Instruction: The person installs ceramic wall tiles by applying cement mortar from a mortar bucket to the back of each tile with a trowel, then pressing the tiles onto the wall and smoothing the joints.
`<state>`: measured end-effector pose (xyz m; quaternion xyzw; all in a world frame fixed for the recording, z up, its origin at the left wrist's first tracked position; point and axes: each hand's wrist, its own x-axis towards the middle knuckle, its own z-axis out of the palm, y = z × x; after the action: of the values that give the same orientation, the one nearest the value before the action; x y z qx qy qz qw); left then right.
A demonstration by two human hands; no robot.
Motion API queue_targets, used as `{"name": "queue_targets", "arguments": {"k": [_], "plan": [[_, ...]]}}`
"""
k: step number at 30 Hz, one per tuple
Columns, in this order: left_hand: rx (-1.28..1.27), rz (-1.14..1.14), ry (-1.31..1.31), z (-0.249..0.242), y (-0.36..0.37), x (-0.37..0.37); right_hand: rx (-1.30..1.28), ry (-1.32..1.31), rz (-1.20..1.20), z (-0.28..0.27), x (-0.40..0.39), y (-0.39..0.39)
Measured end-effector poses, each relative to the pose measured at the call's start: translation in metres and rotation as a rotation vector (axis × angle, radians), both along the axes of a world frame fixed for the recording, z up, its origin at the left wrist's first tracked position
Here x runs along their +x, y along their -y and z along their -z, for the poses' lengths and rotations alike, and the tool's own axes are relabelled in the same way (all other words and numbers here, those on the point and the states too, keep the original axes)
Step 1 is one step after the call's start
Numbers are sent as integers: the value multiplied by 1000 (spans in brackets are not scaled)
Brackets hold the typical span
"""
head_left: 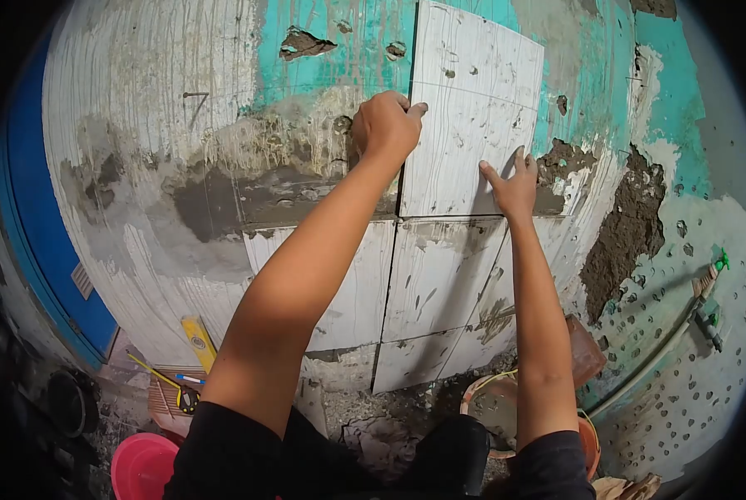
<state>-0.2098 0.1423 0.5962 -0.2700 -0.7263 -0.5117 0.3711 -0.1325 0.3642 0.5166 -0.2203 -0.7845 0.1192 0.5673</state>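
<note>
A tall white tile [473, 92] with grey streaks and mortar spots stands upright against the wall, on top of a lower row of similar tiles [439, 267]. At its left edge is my left hand [387, 127], fingers curled in and the thumb over the edge; the fingertips are partly hidden. My right hand [516, 185] lies against the tile's lower right side with its fingers spread. Grey mortar [281, 196] is smeared on the wall left of the tile, and a rough patch [568, 162] shows at its right.
Lower left are a yellow spirit level [198, 340], a tape measure [187, 402] and a pink basin [142, 467]. A bucket [491, 408] of grey mix stands below my right arm. A pipe with a green tap [720, 262] runs along the right wall. A blue door [52, 200] is at left.
</note>
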Motion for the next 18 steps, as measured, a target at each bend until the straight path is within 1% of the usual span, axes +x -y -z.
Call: {"name": "queue_targets", "arguments": {"k": [13,18], "plan": [[-73,21,5,-1,4,-4,4,11,0,0,-1,-5],[-98,95,-11,-1,12,-6,-13,13,-20,-1,0,-2]]}}
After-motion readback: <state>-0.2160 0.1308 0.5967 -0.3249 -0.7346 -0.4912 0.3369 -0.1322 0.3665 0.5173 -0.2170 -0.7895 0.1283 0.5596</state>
